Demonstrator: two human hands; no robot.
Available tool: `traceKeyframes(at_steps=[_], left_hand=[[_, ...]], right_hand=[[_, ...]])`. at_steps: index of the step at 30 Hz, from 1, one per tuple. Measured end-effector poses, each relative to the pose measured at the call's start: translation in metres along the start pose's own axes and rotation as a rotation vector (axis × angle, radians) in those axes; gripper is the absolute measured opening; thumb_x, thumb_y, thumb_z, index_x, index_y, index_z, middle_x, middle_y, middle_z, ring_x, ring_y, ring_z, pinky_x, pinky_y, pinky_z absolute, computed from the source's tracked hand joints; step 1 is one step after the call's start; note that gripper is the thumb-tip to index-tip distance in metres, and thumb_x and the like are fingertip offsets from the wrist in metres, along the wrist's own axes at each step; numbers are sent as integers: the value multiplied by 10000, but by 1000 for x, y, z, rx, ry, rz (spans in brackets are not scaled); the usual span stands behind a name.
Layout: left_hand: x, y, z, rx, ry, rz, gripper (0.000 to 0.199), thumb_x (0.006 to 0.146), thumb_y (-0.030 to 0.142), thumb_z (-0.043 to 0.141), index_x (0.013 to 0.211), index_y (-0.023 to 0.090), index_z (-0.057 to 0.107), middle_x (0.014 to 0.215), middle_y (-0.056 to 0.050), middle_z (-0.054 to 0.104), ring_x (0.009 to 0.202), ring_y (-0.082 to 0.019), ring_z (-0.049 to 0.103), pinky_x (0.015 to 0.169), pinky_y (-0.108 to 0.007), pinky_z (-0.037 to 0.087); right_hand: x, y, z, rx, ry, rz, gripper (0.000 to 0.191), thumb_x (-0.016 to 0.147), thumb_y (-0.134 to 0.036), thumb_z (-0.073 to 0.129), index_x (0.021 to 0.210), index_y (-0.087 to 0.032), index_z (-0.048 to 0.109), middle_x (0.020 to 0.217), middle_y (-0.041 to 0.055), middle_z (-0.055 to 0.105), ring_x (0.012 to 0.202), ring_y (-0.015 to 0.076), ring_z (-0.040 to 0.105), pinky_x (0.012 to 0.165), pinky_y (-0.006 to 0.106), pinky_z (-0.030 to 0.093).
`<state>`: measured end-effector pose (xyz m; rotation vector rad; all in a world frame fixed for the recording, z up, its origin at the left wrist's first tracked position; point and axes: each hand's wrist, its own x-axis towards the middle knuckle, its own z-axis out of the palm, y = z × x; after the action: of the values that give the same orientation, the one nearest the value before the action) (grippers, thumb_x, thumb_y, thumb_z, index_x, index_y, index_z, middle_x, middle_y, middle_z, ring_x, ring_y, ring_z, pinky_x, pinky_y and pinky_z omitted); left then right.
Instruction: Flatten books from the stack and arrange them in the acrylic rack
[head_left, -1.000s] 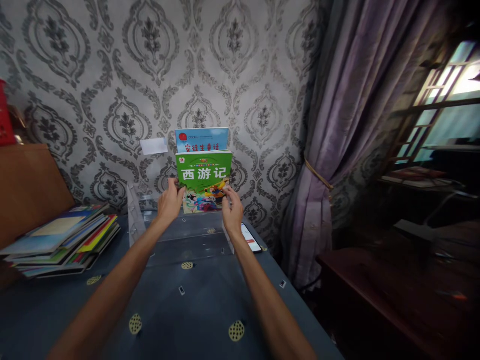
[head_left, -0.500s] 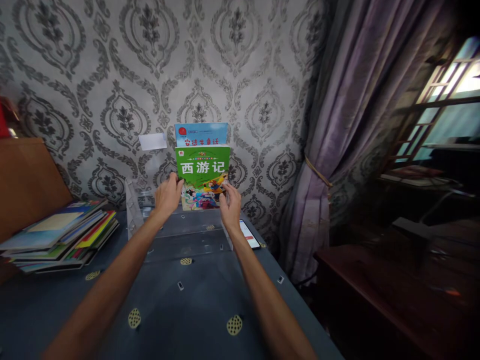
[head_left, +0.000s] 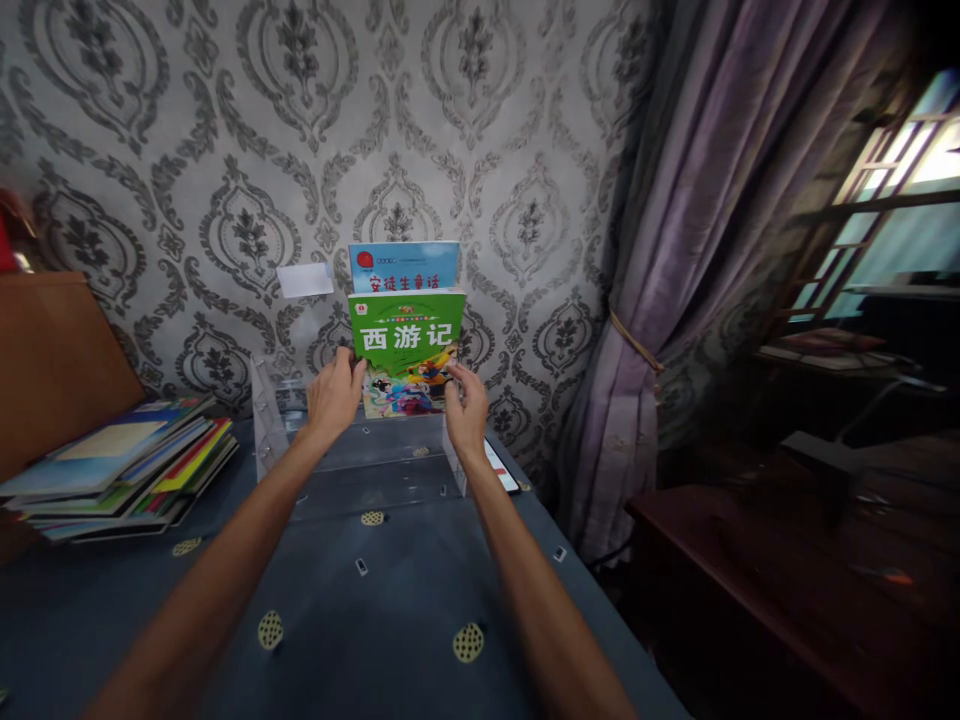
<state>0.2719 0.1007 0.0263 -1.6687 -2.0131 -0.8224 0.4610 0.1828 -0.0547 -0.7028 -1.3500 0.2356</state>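
A green book (head_left: 405,345) with white characters stands upright in a clear tiered rack (head_left: 360,455), in front of a blue book (head_left: 409,262) whose top part shows above it. My left hand (head_left: 335,395) holds the green book's left edge, its fingers partly hidden behind it. At the right edge, my right hand (head_left: 466,405) pinches the same book between thumb and fingers. The lower tiers of the rack hold no books.
Several stacked books (head_left: 127,465) lie at the left beside a brown box (head_left: 60,370). A phone (head_left: 500,467) lies right of the rack. A patterned wall stands behind, and a tied purple curtain (head_left: 637,350) hangs at the right.
The green book's right edge has shifted slightly to the right together with my right hand. Both hands stay on the book, and the view has moved slightly.
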Motion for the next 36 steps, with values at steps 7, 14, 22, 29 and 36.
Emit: traceKeyframes(at_steps=[7,14,22,29,36], left_hand=[[-6,1,0,-6,-2,11,317,1053,371,315,1148,169,540,960,-127,715,894,-292,679,701,-331,441],[-7,0,1,-50,2,26,265,1055,336,330,1110,174,532,968,-130,715,898,-279,676,689,-323,423],[-7,-3,4,-109,12,34,248,1048,319,349,1122,173,536,999,-136,709,934,-286,678,731,-340,460],[-14,-11,15,-239,64,92,251,1031,284,391,1202,161,527,1079,-130,697,1046,-266,646,904,-390,486],[-44,-51,13,-258,144,168,277,1028,269,404,1251,147,515,1232,-152,640,1206,-248,570,1065,-406,422]], right_hand=[[5,-3,-5,72,-11,48,321,854,-228,501,1075,-194,731,1183,106,735,1159,252,645,1065,471,465],[5,0,-5,107,-51,36,334,860,-200,490,1100,-191,722,1242,111,711,1190,246,633,1061,461,476],[5,7,-2,148,-74,39,357,865,-206,494,1152,-201,705,1320,113,671,1249,235,601,1085,458,460],[7,1,-5,133,-29,101,349,832,-231,483,1068,-166,732,1182,127,735,1139,252,660,1043,484,486],[8,-9,-5,49,30,93,346,801,-253,500,1029,-162,744,1097,116,740,1065,260,677,946,473,527]])
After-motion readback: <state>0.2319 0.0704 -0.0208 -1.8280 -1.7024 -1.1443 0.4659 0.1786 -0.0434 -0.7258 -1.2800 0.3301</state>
